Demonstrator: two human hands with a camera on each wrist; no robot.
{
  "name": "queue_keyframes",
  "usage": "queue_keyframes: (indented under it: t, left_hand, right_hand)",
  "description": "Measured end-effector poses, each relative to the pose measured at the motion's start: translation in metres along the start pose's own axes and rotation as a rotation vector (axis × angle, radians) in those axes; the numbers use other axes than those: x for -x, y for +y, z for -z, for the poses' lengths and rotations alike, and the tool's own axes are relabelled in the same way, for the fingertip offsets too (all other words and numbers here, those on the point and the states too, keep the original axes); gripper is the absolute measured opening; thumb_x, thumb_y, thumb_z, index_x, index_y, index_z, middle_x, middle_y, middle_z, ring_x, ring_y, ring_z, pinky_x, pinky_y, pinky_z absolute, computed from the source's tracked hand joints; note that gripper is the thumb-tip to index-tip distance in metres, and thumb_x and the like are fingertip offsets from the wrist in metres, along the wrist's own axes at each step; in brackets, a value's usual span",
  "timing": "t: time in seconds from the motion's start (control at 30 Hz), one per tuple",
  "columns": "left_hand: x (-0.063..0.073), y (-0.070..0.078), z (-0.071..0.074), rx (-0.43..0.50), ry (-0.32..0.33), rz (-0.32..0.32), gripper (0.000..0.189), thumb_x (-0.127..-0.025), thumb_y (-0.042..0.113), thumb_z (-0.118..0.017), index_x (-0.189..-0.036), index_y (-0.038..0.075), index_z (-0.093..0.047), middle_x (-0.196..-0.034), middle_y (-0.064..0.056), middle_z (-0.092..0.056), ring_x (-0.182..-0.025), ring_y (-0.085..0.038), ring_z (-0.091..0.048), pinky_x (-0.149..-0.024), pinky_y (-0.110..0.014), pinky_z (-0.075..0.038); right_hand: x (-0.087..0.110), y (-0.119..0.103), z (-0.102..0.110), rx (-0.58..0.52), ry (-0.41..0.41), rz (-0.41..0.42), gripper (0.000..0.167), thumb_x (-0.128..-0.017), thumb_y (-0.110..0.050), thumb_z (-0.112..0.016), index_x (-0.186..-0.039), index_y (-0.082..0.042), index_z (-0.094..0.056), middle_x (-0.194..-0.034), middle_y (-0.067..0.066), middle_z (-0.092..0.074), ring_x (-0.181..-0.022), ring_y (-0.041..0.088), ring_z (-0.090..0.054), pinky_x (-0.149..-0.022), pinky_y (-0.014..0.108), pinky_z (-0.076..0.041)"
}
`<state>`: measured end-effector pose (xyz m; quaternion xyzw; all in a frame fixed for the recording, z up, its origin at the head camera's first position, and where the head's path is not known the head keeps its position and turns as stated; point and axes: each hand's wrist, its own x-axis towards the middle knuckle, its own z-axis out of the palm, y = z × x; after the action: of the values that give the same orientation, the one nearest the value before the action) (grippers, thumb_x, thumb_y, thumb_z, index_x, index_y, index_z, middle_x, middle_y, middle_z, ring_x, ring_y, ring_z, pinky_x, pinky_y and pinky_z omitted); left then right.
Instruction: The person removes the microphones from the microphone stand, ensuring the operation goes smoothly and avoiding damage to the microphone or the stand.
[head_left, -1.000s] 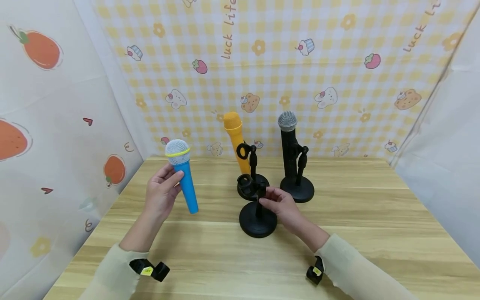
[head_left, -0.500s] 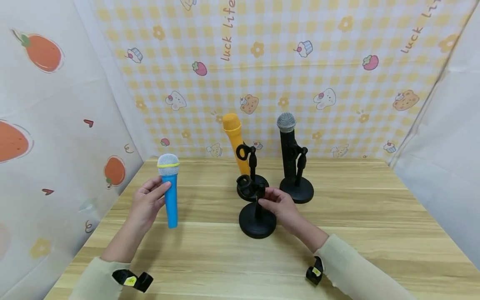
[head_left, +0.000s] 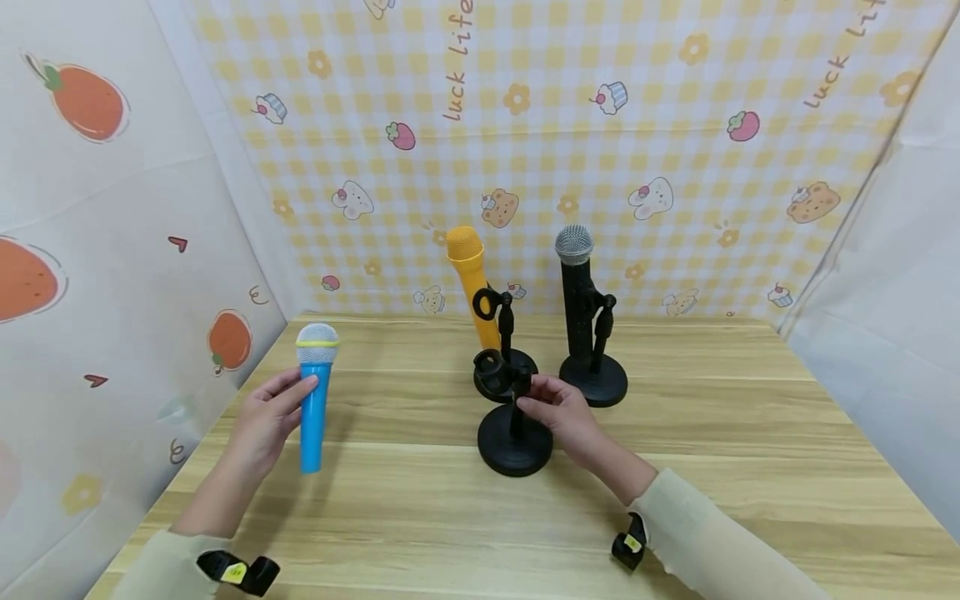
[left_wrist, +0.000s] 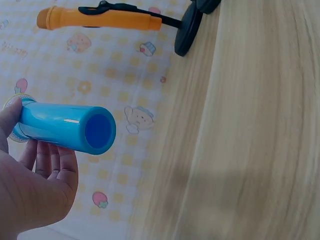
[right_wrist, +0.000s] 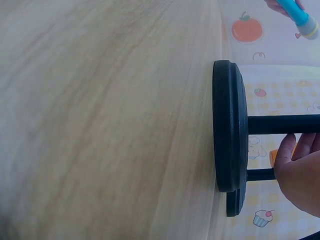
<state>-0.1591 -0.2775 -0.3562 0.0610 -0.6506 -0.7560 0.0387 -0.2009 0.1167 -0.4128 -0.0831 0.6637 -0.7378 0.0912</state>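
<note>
A checked backdrop (head_left: 420,167) is hanging behind the wooden bench (head_left: 675,467). Your left grip (head_left: 264,419) is holding the blue microphone (head_left: 313,421) above its left side; your right grip (head_left: 564,417) is pinching the front stand (head_left: 515,446). Rear stands (head_left: 603,390) are already holding the yellow microphone (head_left: 474,279) and black microphone (head_left: 577,312); apparently only the blue one is lacking a stand. You are counting three microphones, three stands.
</note>
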Motion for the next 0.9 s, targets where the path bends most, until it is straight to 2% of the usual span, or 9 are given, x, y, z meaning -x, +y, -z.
queue_keyframes:
  t: [0.47,0.77,0.9]
  left_hand:
    - [0.002,-0.01,0.035,-0.139,0.034,0.068,0.009,-0.092,0.027,-0.069,-0.1,0.031,-0.067,-0.097,0.015,-0.063,-0.087,-0.004,-0.062,-0.075,-0.019,-0.052]
    - [0.002,-0.018,0.054,-0.22,0.054,0.089,0.006,-0.092,0.032,-0.069,-0.09,0.037,-0.065,-0.093,0.017,-0.061,-0.085,-0.002,-0.061,-0.074,-0.018,-0.051]
    - [0.0,-0.019,0.061,-0.254,0.065,0.112,0.004,-0.091,0.034,-0.069,-0.093,0.036,-0.066,-0.092,0.018,-0.061,-0.084,-0.002,-0.061,-0.073,-0.018,-0.051]
  right_hand:
    - [0.0,0.001,0.0,-0.008,0.002,-0.012,0.024,-0.089,-0.003,-0.069,-0.112,-0.003,-0.064,-0.1,0.007,-0.061,-0.094,0.019,-0.056,-0.084,0.027,-0.05]
    - [0.0,0.001,0.0,-0.013,0.008,-0.008,0.023,-0.089,-0.003,-0.069,-0.111,-0.003,-0.064,-0.1,0.007,-0.06,-0.094,0.02,-0.055,-0.084,0.028,-0.05]
    - [0.0,0.0,0.0,-0.019,0.005,0.0,0.023,-0.089,-0.003,-0.069,-0.111,-0.002,-0.064,-0.1,0.007,-0.06,-0.094,0.02,-0.055,-0.084,0.028,-0.05]
